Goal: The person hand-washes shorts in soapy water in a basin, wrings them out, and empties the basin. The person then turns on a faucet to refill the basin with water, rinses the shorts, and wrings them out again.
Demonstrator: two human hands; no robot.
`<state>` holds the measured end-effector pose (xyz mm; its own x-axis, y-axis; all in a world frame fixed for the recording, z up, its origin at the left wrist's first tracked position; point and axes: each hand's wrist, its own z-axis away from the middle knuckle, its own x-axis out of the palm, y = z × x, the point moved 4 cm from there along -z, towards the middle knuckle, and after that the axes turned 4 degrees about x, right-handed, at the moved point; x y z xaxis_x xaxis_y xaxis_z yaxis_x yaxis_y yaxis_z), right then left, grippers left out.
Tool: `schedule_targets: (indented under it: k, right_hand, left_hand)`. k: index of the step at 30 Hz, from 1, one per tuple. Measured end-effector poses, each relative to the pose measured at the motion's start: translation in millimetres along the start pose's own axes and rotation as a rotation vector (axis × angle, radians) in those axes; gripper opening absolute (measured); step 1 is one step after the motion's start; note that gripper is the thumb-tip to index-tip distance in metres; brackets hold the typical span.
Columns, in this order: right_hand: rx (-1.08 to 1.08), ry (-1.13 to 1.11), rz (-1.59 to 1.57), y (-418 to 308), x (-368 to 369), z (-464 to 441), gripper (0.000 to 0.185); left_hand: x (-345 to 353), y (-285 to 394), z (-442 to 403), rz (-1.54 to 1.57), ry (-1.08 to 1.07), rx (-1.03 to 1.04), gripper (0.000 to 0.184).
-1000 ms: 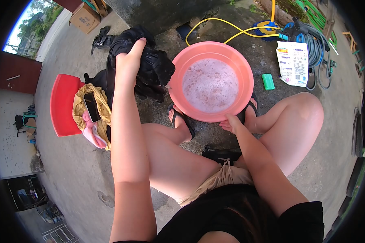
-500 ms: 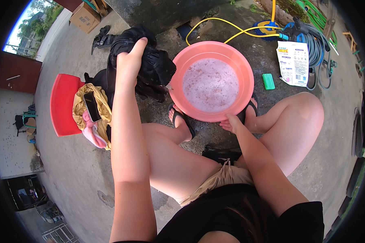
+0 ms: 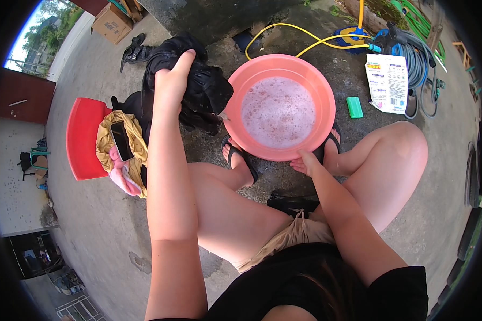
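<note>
A bundle of wet-looking black clothing (image 3: pixel 206 88) is held up by my left hand (image 3: pixel 172 80), left of the pink basin. My left fingers are wrapped in behind the cloth, with the thumb showing on top. My right hand (image 3: pixel 304 162) grips the near rim of the basin (image 3: pixel 324 101), thumb at the rim and fingers below it. Foamy, cloudy water (image 3: pixel 278 112) fills much of the basin, which stands on the ground between my feet.
A red plastic stool (image 3: pixel 83 139) bears yellow and pink clothes (image 3: pixel 136 125) and a phone (image 3: pixel 120 140). To the right lie a green soap bar (image 3: pixel 354 107), a white detergent bag (image 3: pixel 386 85) and a coiled grey hose (image 3: pixel 420 67). A yellow hose (image 3: pixel 300 27) runs behind the basin.
</note>
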<state>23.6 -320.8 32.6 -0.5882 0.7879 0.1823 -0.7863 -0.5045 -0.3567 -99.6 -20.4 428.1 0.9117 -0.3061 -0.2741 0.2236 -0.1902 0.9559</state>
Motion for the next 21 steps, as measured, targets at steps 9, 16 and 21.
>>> schedule_targets:
  k: [9, 16, 21]
  right_hand:
    - [-0.004, -0.011, -0.007, -0.1, 0.3, 0.7, 0.042]
    - [-0.009, -0.004, -0.011, 0.2, -0.6, -0.3, 0.042]
    - [-0.007, 0.001, 0.003, 1.1, -0.9, -2.9, 0.042]
  left_hand:
    - [0.2, -3.9, -3.4, -0.014, 0.000, 0.043, 0.044]
    - [-0.3, -5.3, -6.8, 0.003, -0.025, 0.172, 0.036]
    - [-0.6, -3.8, -7.7, 0.017, -0.042, 0.260, 0.031]
